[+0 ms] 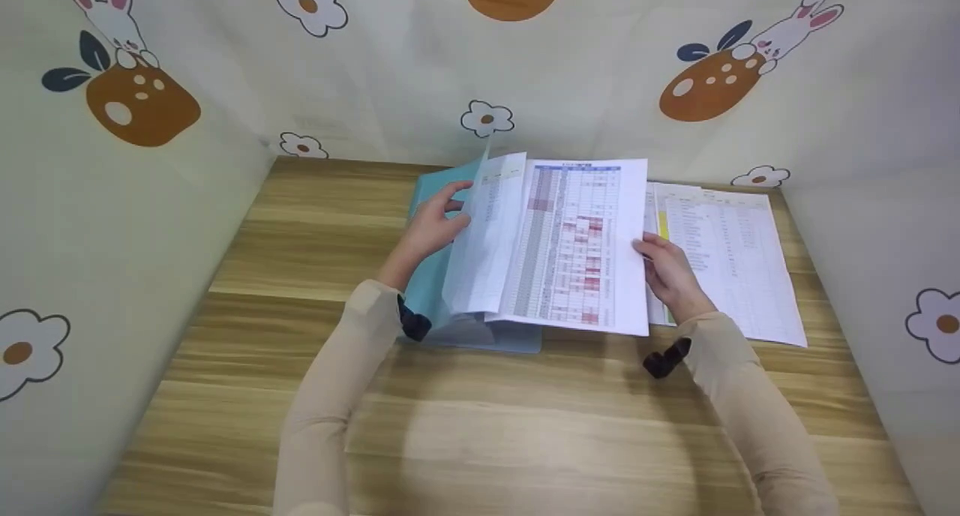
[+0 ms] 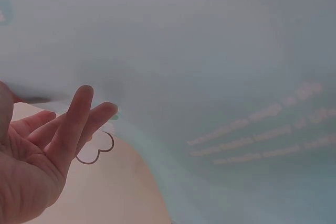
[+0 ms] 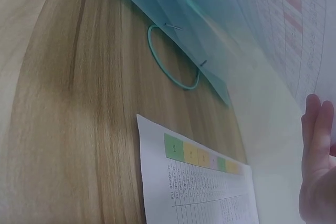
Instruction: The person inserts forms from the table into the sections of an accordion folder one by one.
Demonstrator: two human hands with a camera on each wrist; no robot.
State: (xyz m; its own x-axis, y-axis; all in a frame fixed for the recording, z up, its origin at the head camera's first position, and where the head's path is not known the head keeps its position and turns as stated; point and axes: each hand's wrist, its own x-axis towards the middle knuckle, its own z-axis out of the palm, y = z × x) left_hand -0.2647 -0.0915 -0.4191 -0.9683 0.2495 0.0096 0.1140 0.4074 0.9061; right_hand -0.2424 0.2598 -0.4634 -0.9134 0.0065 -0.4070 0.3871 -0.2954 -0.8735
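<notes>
A teal plastic folder [image 1: 426, 285] lies open on the wooden table [image 1: 525, 426]. My left hand [image 1: 437, 225] holds up one of its translucent leaves [image 1: 480, 238] with straight fingers [image 2: 73, 124] against the teal leaf [image 2: 210, 51]. My right hand [image 1: 666, 267] pinches the right edge of a printed sheet [image 1: 574, 246] with red-marked table rows, thumb on top and fingers [image 3: 315, 145] below. That sheet [image 3: 299, 19] hangs tilted over the folder [image 3: 173, 3].
A stack of printed tables [image 1: 731, 265] lies flat to the right of the folder, its coloured header [image 3: 199, 158] near my right hand. A green elastic loop [image 3: 168, 66] hangs from the folder's corner. Patterned cloth walls [image 1: 112, 201] enclose the table on three sides.
</notes>
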